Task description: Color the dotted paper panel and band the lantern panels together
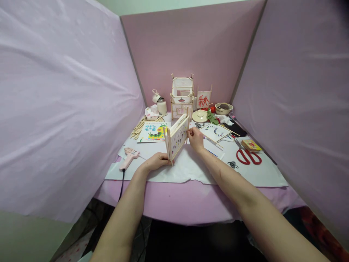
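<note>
Between my hands stands a small box-like frame of wooden sticks with white panels [179,137], its near panel dotted with purple marks. My left hand [158,161] is closed on its lower left corner post. At the right end, the fingers of my right hand [195,139] pinch the other post. Behind it lies a picture book [153,133] with a green caterpillar. To the right of my right hand, a flat stick frame [215,132] holds white paper with dark strokes.
A pink glue gun [129,159] with its cord lies left; red-handled scissors [248,157] and black rubber bands [233,165] lie right. Farther back are loose sticks [139,128], a taller stick frame [182,99], a jar [162,107], a plate [200,116] and a bowl [223,109].
</note>
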Demonstrator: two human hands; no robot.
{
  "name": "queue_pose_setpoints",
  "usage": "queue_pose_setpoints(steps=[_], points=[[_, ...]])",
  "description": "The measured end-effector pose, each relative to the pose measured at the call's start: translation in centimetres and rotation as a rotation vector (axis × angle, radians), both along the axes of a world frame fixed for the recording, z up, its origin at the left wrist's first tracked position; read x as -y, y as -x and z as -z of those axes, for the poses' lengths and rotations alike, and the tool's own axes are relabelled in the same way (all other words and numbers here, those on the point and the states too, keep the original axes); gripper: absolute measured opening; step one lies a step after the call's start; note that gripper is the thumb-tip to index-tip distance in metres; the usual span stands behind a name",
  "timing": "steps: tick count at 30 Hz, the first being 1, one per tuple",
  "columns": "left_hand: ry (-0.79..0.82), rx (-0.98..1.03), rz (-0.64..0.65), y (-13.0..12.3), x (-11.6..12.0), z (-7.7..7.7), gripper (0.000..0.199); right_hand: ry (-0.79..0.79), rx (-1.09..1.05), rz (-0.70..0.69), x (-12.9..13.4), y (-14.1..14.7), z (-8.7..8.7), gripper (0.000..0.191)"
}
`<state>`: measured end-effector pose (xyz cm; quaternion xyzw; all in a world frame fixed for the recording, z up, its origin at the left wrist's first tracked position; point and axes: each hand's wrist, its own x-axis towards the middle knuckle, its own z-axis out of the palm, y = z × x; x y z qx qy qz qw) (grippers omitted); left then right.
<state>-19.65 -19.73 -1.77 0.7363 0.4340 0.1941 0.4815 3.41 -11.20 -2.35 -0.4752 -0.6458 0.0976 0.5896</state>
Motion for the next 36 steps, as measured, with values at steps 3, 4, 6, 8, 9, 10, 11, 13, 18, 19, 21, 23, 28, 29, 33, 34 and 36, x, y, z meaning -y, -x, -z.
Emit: queue_pose_setpoints(steps=[3,4,6,8,9,10,11,13,18,19,21,23,28,29,33,34,36], points=[[0.009,0.000,-0.002,-0.1,0.0,-0.1,0.020,-0.006,-0.003,0.000,-0.1,0.0,0.1,0.018],[0.013,-0.001,-0.003,-0.1,0.1,-0.1,0.020,-0.007,-0.004,0.000,-0.1,0.0,0.2,0.018],[0.021,-0.001,-0.003,-0.1,0.1,-0.1,0.020,-0.010,-0.006,-0.002,-0.1,0.0,0.2,0.018],[0.027,-0.001,-0.007,-0.2,0.2,-0.2,0.020,-0.014,-0.009,-0.006,-0.1,0.0,0.2,0.018],[0.027,-0.002,-0.012,-0.2,0.2,-0.2,0.019,-0.016,-0.011,-0.008,-0.1,0.0,0.2,0.018],[0.026,-0.002,-0.019,-0.2,0.3,-0.2,0.019,-0.016,-0.013,-0.010,-0.1,0.0,0.2,0.018],[0.023,-0.003,-0.029,-0.3,0.3,-0.3,0.019,-0.017,-0.017,-0.011,-0.1,-0.1,0.2,0.018],[0.017,-0.003,-0.050,-0.3,0.4,-0.3,0.019,-0.016,-0.031,-0.010,0.1,-0.4,0.3,0.018],[0.006,0.018,-0.103,-0.4,0.4,-0.1,0.024,-0.006,-0.090,0.013,1.1,-2.4,0.2,0.017],[0.003,0.022,-0.117,-0.4,0.4,0.0,0.024,-0.003,-0.102,0.023,1.4,-3.0,0.1,0.017],[-0.004,0.024,-0.143,-0.3,0.3,0.2,0.025,0.000,-0.126,0.047,1.8,-4.1,-0.4,0.018],[-0.008,0.020,-0.159,-0.3,0.2,0.3,0.026,0.001,-0.149,0.077,2.1,-5.1,-0.9,0.021],[-0.010,0.007,-0.171,-0.3,0.2,0.4,0.026,0.001,-0.168,0.110,2.2,-6.2,-1.4,0.020],[-0.010,0.004,-0.171,-0.3,0.3,0.3,0.026,0.004,-0.163,0.104,2.1,-6.1,-1.2,0.020],[-0.013,-0.004,-0.164,-0.4,0.4,0.2,0.027,0.017,-0.122,0.084,1.7,-5.2,-0.6,0.019],[-0.013,-0.003,-0.159,-0.5,0.4,0.2,0.029,0.018,-0.109,0.081,1.6,-4.8,-0.5,0.019],[-0.014,0.002,-0.149,-0.6,0.4,0.2,0.030,0.021,-0.083,0.072,1.2,-3.9,-0.3,0.018]])
